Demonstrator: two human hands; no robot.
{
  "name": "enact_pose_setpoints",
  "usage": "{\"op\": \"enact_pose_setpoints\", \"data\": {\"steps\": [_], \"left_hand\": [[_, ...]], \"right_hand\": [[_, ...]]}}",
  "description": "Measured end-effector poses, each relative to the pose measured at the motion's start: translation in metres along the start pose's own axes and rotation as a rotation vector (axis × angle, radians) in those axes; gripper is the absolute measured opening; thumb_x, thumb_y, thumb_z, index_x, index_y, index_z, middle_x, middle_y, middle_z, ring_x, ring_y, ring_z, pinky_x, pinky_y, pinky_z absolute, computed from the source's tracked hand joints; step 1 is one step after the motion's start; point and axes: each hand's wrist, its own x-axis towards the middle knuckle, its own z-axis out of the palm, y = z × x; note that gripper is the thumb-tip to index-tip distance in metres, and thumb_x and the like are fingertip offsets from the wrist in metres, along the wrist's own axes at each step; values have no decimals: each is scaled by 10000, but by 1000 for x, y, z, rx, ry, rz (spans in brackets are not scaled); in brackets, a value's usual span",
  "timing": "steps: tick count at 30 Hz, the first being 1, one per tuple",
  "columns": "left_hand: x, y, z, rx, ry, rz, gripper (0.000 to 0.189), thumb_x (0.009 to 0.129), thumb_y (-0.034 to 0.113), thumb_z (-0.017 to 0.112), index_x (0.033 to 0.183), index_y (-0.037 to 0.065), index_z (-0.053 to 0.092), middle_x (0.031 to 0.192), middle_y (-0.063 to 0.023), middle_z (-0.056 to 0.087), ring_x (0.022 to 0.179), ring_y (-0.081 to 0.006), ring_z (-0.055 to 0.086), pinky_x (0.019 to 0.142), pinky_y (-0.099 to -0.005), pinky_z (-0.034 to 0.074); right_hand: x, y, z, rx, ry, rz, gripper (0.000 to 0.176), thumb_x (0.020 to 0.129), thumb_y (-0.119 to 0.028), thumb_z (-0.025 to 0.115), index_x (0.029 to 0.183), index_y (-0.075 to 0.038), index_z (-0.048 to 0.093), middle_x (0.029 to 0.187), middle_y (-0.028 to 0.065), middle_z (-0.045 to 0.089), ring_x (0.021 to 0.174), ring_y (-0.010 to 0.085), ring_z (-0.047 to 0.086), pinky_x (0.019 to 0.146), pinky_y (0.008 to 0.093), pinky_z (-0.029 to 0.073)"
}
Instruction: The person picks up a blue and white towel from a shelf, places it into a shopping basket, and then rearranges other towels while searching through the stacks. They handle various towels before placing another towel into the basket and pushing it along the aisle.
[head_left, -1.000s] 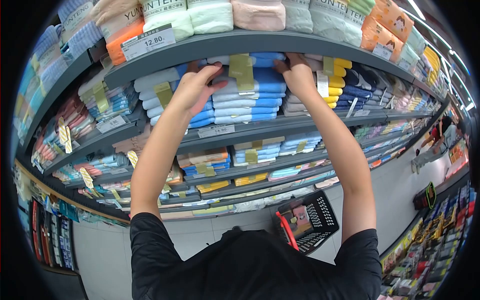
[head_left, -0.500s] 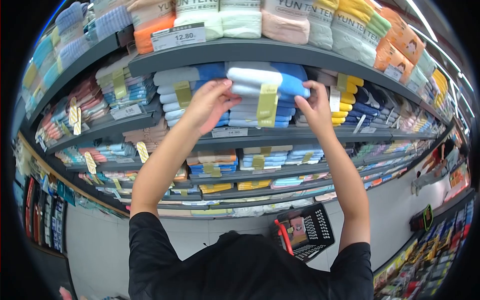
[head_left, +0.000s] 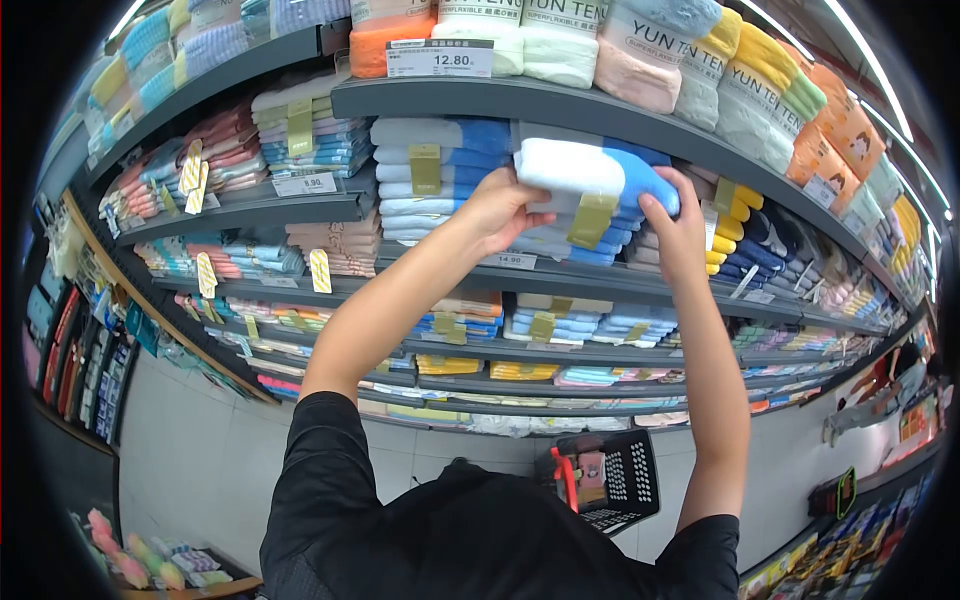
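A folded white-and-blue towel (head_left: pixel 568 166) with an olive paper tag (head_left: pixel 594 220) sits at the front of a stack of similar towels on the shelf. My left hand (head_left: pixel 503 210) grips its white left end, thumb and fingers closed around the edge. On the blue right end, my right hand (head_left: pixel 680 222) is closed, with the thumb in front and fingers behind. The towel is raised slightly at the front, over the stack (head_left: pixel 570 244). Another stack of white-and-blue towels (head_left: pixel 418 190) lies left of my left hand.
Above runs a shelf (head_left: pixel 560 112) with wrapped towels and a price label (head_left: pixel 440 58). Yellow-edged towels (head_left: pixel 738 215) lie to the right. Lower shelves hold more folded towels. On the floor stands a black shopping basket (head_left: pixel 635 480) with a red handle. A person (head_left: pixel 880 400) is far right.
Both hands have closed on the towel's ends, and the towel is lifted a little toward me. The view has shifted, so shelves and hands appear further right.
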Motion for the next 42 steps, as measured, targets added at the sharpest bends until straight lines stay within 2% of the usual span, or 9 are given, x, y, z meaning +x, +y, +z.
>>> {"op": "enact_pose_setpoints", "data": {"steps": [5,7,14,17,22,26,33,39,42], "left_hand": [[-33,-10,-11,-216,-453,38,610,867,190,679,1418,82,440,1337,-99,570,1234,-266,546,1053,-480,420],[-36,-16,-16,-346,-458,21,727,808,443,756,1387,82,505,1370,-112,567,1281,-276,525,1108,-485,378],[-44,-52,-7,-300,-220,-43,640,849,379,761,1330,30,523,1244,-151,632,1105,-262,656,948,-420,560],[-59,-65,6,-316,-239,-97,626,865,370,738,1340,28,518,1245,-157,634,1095,-266,662,933,-415,566],[-81,-113,18,-330,-107,-330,601,902,404,675,1360,48,518,1281,-158,624,1134,-282,643,957,-428,548],[-94,-135,31,-425,-88,-420,687,909,529,579,1399,53,499,1350,-178,583,1187,-331,611,985,-470,525],[-105,-157,43,-521,-16,-468,761,927,644,370,1394,60,511,1343,-186,583,1161,-351,621,966,-497,529],[-116,-209,42,-625,-92,-543,675,910,554,531,1335,29,544,1239,-186,634,1076,-321,656,908,-452,565],[-119,-270,32,117,-415,-273,613,939,529,518,1282,25,582,1185,-175,658,1042,-303,669,898,-436,569]], "right_hand": [[-63,22,-13,146,135,-97,362,839,-194,733,1147,-64,593,1376,166,487,1288,256,454,1090,388,346],[-91,30,-13,269,160,-39,324,816,-161,736,1090,-75,586,1404,170,467,1310,274,438,1097,404,335],[-136,0,4,183,15,13,781,777,-131,765,1441,-29,367,1447,162,416,1329,259,425,1120,401,336],[-153,18,-8,563,-84,322,902,786,-190,791,1503,-8,275,1441,155,424,1333,248,422,1130,398,324],[-175,26,-19,679,-89,627,565,908,-209,713,1366,14,469,1262,129,600,1123,221,601,960,378,510],[-179,29,-27,602,-60,687,497,961,-240,655,1354,16,490,1247,123,613,1103,205,607,954,374,507],[-189,38,-28,487,14,650,506,988,-258,613,1402,-12,460,1291,119,589,1158,194,575,987,349,474],[-247,48,-45,709,187,728,670,943,-233,671,1488,-41,332,1388,156,508,1253,245,528,1055,378,441],[-308,62,-58,853,270,973,639,936,-238,682,1458,-35,376,1354,155,538,1226,253,554,1022,396,478]]}}
